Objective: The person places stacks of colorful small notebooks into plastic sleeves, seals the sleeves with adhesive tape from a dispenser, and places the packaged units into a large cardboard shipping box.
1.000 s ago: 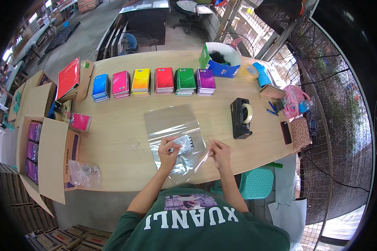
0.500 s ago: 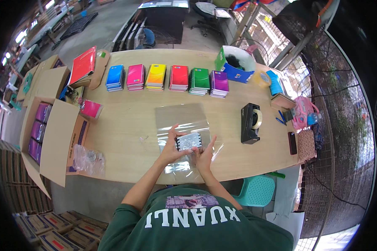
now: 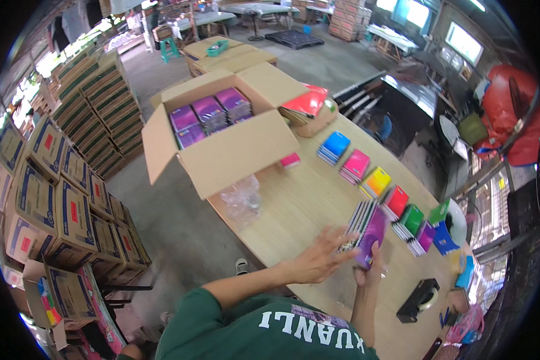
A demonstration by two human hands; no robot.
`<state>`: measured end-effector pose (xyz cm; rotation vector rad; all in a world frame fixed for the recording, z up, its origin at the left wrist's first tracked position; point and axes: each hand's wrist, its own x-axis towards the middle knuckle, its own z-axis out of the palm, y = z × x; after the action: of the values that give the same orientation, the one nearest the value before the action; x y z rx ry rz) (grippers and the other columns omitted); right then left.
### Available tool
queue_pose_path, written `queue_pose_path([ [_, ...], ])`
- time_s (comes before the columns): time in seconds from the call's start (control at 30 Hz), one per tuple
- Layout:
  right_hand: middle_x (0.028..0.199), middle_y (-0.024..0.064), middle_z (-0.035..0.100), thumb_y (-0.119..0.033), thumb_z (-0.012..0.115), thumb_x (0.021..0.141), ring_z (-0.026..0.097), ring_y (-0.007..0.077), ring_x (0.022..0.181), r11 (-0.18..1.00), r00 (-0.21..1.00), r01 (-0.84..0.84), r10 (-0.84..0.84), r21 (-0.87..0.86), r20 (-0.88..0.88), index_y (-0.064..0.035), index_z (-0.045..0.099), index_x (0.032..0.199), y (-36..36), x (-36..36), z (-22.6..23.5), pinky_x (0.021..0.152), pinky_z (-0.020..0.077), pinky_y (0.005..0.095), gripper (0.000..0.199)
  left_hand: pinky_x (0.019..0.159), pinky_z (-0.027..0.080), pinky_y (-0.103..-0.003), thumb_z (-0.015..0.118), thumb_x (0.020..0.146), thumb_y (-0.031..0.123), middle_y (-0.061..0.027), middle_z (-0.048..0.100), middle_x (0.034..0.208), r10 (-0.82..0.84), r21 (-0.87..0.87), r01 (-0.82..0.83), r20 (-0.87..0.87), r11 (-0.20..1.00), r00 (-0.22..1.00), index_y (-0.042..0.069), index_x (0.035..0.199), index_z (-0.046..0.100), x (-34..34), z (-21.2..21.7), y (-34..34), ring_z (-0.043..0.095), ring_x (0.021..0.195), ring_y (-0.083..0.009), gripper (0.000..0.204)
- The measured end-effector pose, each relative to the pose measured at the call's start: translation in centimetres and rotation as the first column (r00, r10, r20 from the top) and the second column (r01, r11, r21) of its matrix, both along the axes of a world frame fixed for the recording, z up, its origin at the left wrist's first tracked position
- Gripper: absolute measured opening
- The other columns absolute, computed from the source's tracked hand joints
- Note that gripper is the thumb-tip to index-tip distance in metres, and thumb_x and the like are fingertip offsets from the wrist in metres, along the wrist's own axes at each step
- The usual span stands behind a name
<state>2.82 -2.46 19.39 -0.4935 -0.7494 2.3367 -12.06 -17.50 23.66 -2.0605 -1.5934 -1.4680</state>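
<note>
My right hand (image 3: 371,265) grips a stack of purple spiral notebooks (image 3: 375,229) near its lower end. The stack is tilted up above the table, its purple cover facing right and its page edges facing left. Just to its left is my left hand (image 3: 323,257), fingers apart and slightly blurred. The fingertips overlap the lower left side of the stack; whether they touch it I cannot tell. Further left, an open cardboard box (image 3: 240,162) holds several purple notebook packs (image 3: 211,113) with a glossy clear wrap.
Small notebook stacks stand in a row: blue (image 3: 334,145), pink (image 3: 356,163), yellow (image 3: 376,181), red (image 3: 396,201), green (image 3: 410,219) and purple (image 3: 425,236). A black tape dispenser (image 3: 418,301) sits at right. Crumpled clear plastic (image 3: 241,201) lies beside the box. Closed cartons (image 3: 39,201) are piled at left.
The view has swung left toward the open box. The notebook stack, held low in both hands over a clear plastic sheet before, is now raised and turned in my right hand. My left hand has opened.
</note>
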Motion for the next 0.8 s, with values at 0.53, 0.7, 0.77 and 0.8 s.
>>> queue_pose_path([
  [0.53,0.123,0.0152,0.063,-0.069,0.057,0.085,0.06,0.0306,0.114,-0.578,0.237,-0.811,-0.175,0.095,0.956,-0.0051,0.061,0.124,-7.9,-58.3,9.5,0.091,0.05,0.0427,0.075,0.103,0.044,-0.043,0.073,0.077,0.009,-0.0163,0.039,0.142,0.204,-0.368,-0.038,0.424,0.929,0.882,0.018,0.142,0.045,-19.1,0.1,-19.6,0.049,0.126,-0.0339,0.071],
  [0.7,0.132,0.0212,0.053,-0.065,0.059,0.083,0.059,0.0312,0.114,-0.678,0.453,-0.732,-0.401,0.075,0.796,-0.0034,0.061,0.124,-9.4,-56.3,12.1,0.09,0.0494,0.0425,0.074,0.104,0.042,-0.039,0.071,0.082,0.016,-0.0121,0.045,0.139,-0.006,-0.474,0.276,0.495,0.836,0.869,0.014,0.14,0.048,-20.4,2.6,-17.7,0.05,0.125,-0.0305,0.062],
  [0.77,0.117,0.0194,0.063,-0.056,0.066,0.084,0.065,0.0263,0.102,-0.573,0.857,-0.51,-0.398,0.641,0.327,-0.0049,0.065,0.118,-8.0,-51.9,10.8,0.082,0.0512,0.0398,0.061,0.104,0.041,-0.039,0.071,0.084,0.018,-0.0119,0.046,0.138,-0.08,-0.509,0.355,0.485,0.784,0.871,0.013,0.138,0.05,-19.9,2.8,-15.7,0.049,0.125,-0.0296,0.059],
  [0.8,0.107,0.0168,0.064,-0.049,0.068,0.084,0.065,0.0232,0.094,-0.436,0.905,-0.41,-0.307,0.801,0.296,-0.0054,0.066,0.117,-7.9,-49.4,11.6,0.077,0.0508,0.0376,0.054,0.104,0.042,-0.039,0.071,0.084,0.017,-0.0122,0.046,0.138,-0.097,-0.52,0.368,0.475,0.77,0.875,0.013,0.139,0.049,-19.9,2.4,-15.0,0.049,0.125,-0.0294,0.059],
])
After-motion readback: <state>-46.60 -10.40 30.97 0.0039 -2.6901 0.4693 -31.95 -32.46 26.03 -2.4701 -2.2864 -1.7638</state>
